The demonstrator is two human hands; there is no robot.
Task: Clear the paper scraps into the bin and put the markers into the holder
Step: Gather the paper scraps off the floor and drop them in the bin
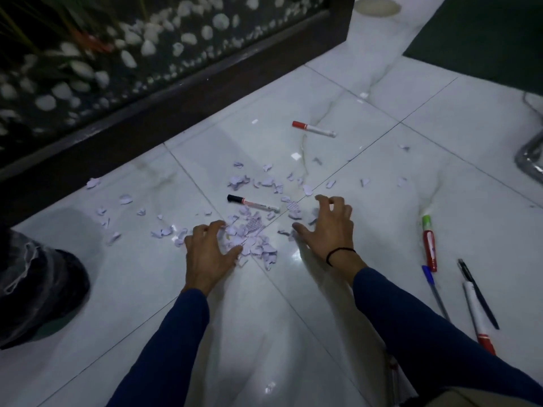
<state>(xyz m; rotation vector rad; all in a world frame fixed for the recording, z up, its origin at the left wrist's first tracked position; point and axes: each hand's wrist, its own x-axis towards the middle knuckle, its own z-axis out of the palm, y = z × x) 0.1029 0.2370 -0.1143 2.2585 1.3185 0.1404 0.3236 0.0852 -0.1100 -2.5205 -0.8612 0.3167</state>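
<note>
Both hands rest on the white marble floor (382, 118), fingers spread and curled like rakes on either side of a heap of pale lilac paper scraps (255, 239). The left hand (210, 249) presses against the heap's left side, its thumb touching the scraps; its grip is released and holds nothing. The right hand (326, 227), with a black band at the wrist, sits just right of the heap, fingertips among a few scraps, grip likewise released. Both arms wear dark blue sleeves.

More scraps lie scattered beyond the heap and off to the left, toward the dark wooden frame (176, 92) that borders the floor. A black-capped marker (253, 203) lies just beyond the heap, touching some scraps. A red-capped marker (313, 129) lies farther out, well apart. To the right of the right arm lie a red marker with a green cap (429, 243), a blue pen (435, 290), a dark pen (477, 292) and a white-and-red marker (477, 315), close together. A bin lined with a dark bag (35, 286) stands at the floor's left edge.
</note>
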